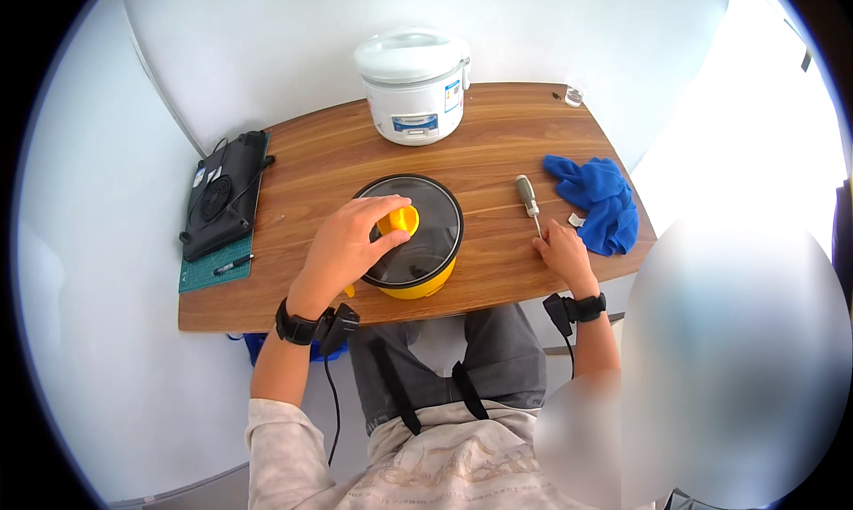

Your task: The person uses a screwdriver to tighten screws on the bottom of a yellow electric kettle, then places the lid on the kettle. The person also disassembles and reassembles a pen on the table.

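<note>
A yellow pot [410, 290] stands near the front edge of the table, covered by a dark glass lid [435, 243] with a black rim. My left hand [348, 243] reaches over the lid from the left, its thumb and fingers closed round the yellow knob [406, 219]. To the right lies a screwdriver [526, 193] with a grey-green handle, its shaft pointing toward me. My right hand [566, 254] rests on the table with curled fingers, closed at the tip end of that shaft. The underside of those fingers is hidden.
A white rice cooker [416, 92] stands at the back. On the left, a black appliance [224, 195] with a cord and a pen [233, 265] lie on a green mat [203, 274]. A blue cloth [604, 203] is crumpled at right; a small clear container [574, 95] sits behind.
</note>
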A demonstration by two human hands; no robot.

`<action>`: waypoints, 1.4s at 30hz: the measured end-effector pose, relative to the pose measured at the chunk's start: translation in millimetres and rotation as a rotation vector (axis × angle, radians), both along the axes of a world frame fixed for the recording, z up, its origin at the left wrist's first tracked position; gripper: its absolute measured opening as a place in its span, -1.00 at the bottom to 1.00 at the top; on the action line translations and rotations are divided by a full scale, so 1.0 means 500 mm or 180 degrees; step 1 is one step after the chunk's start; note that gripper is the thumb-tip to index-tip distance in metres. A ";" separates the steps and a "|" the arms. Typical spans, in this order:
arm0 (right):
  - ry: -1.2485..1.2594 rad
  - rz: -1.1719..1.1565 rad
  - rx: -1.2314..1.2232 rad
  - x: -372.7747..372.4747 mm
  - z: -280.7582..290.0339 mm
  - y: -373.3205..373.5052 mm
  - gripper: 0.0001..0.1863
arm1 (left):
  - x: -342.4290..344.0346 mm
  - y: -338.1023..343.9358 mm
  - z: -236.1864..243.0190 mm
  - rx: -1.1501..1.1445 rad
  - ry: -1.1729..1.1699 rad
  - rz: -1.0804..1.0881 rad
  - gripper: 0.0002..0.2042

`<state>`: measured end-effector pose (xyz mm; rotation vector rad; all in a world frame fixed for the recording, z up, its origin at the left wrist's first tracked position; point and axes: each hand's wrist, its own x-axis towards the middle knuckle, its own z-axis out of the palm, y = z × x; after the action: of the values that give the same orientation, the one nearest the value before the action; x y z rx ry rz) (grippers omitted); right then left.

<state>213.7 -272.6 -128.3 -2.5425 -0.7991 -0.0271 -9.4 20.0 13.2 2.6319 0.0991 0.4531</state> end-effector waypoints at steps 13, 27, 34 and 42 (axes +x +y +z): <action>0.0208 0.0297 0.0901 0.000 -0.011 -0.018 -0.83 | -0.005 0.001 0.029 -0.0388 -0.0165 0.0075 -0.68; 0.2426 0.1372 0.2830 -0.188 0.210 0.036 -0.90 | -0.179 0.020 -0.033 -0.5910 -0.1074 -0.0473 -0.54; 0.2125 0.1825 0.3091 -0.293 0.295 0.093 -0.89 | -0.198 -0.050 -0.032 -0.5904 -0.0976 -0.0528 -0.52; 0.1732 0.2258 0.3006 -0.303 0.323 0.126 -0.82 | -0.205 -0.075 -0.027 -0.5607 -0.0835 -0.0267 -0.53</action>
<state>62.0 -209.5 33.4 -1.2171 -1.0673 0.3980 -111.9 -17.7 -0.5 0.8417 0.1819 0.3674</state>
